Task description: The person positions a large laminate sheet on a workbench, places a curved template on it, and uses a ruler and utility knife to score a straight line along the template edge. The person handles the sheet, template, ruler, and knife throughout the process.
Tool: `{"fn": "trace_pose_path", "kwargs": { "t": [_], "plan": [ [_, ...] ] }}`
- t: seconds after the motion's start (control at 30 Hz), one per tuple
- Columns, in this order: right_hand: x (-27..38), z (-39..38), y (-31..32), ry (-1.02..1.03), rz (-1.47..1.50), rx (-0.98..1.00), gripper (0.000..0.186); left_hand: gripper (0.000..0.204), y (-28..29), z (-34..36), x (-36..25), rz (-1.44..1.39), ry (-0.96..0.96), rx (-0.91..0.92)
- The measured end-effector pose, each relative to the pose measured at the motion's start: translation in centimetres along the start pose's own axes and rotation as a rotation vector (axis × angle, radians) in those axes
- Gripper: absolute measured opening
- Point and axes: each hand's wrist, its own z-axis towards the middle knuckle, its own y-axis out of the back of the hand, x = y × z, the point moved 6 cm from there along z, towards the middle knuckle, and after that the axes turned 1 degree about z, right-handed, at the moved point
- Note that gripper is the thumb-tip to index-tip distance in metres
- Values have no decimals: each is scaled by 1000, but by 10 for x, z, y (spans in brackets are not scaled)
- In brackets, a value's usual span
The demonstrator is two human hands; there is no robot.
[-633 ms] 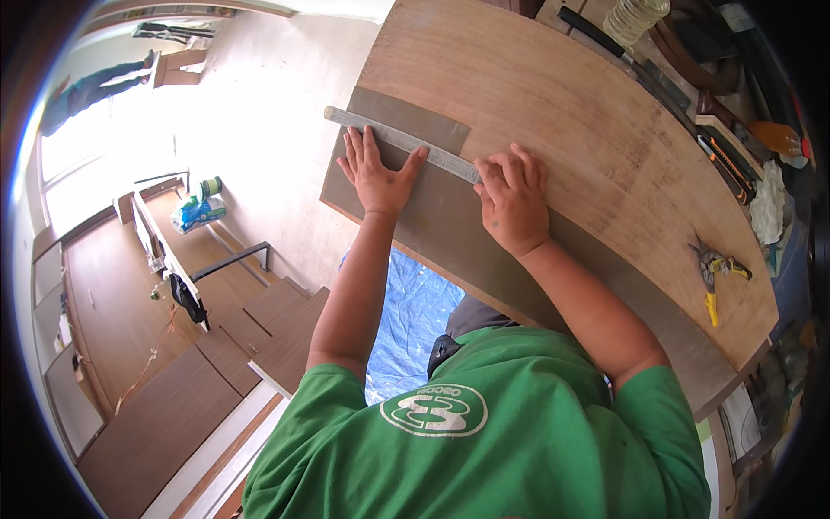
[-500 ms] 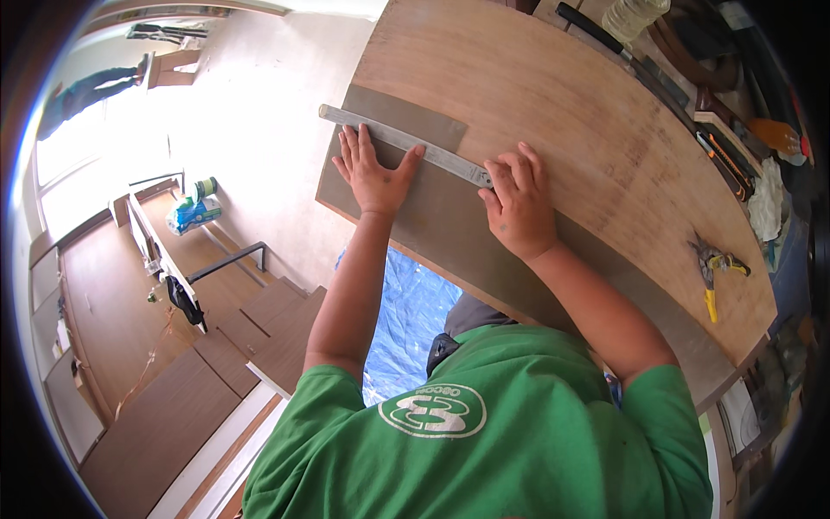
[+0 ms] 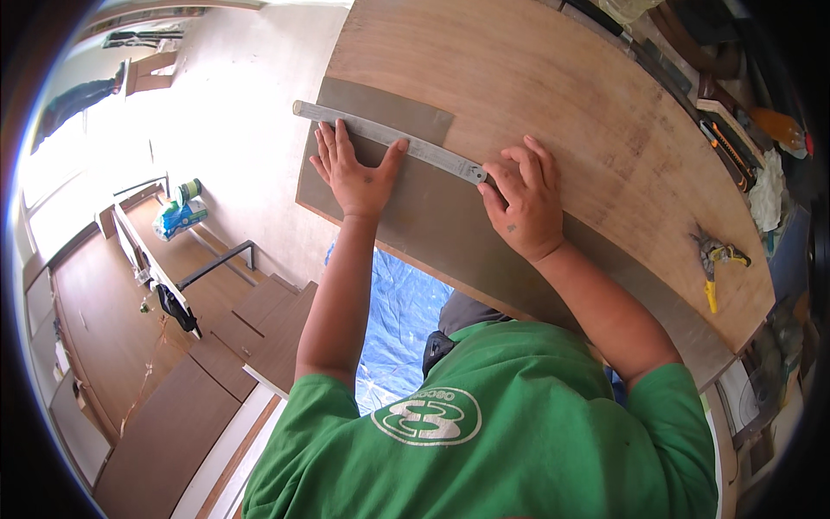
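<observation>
A long metal ruler (image 3: pixel 389 138) lies slantwise across a grey-brown sheet (image 3: pixel 424 203) on the wooden tabletop. My left hand (image 3: pixel 359 180) is spread flat on the sheet, its fingertips and thumb against the ruler's near edge. At the ruler's right end, the one with a hole, my right hand (image 3: pixel 526 203) has thumb and index finger at either side of the tip. Its other fingers are loosely bent above the wood. The ruler's left end sticks out past the sheet's edge.
Yellow-handled snips (image 3: pixel 713 264) lie on the tabletop (image 3: pixel 605 112) at right. An orange-and-black utility knife (image 3: pixel 722 147) and other tools line the far right edge. Brown boards (image 3: pixel 173 415) stand at lower left, and a blue tarp (image 3: pixel 393 320) shows below the table.
The whole view has shifted slightly, moving the table and ruler leftward in the picture. My right hand's outer fingers are raised and spread a little more. The ruler stays about where it was on the sheet.
</observation>
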Motion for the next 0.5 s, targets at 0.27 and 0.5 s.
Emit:
{"fn": "trace_pose_path", "kwargs": {
  "t": [0.27,0.5],
  "plan": [
    [-3,1,-3,-54,25,22,34,116,-3,3,1,-18,-3,9],
    [0,1,-5,-53,-14,6,30,114,-2,0,1,-41,-21,-11]
  ]
}}
